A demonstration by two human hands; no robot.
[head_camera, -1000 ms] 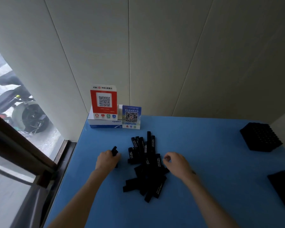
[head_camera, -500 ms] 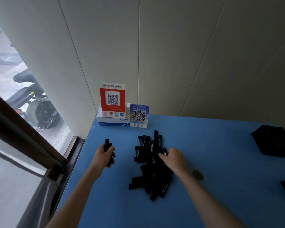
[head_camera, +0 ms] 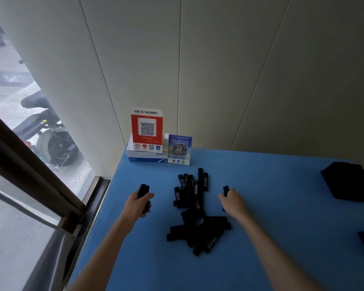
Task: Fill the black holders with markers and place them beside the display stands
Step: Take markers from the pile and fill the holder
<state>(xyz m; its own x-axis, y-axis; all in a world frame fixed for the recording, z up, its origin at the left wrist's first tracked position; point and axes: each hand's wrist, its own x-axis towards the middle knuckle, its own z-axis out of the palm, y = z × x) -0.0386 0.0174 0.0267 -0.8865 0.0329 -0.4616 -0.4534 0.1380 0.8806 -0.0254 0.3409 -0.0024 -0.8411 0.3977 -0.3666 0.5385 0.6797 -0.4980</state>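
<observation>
We are at the gathering step: our left hand (head_camera: 139, 203) grips a couple of markers (head_camera: 143, 191) upright, and our right hand (head_camera: 233, 202) is curled round another one (head_camera: 225, 190), lifted just right of the loose pile (head_camera: 194, 211) on the blue table (head_camera: 282, 238). The black holder (head_camera: 350, 186) sits well apart at the far right, unfilled as far as we can tell. Next, we judge, these markers must travel over and drop into its slots.

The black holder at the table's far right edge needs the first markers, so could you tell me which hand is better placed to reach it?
Probably the right. The right hand grips a marker on the holder side of the pile; the left hand, gripping markers, would have to cross it.
</observation>
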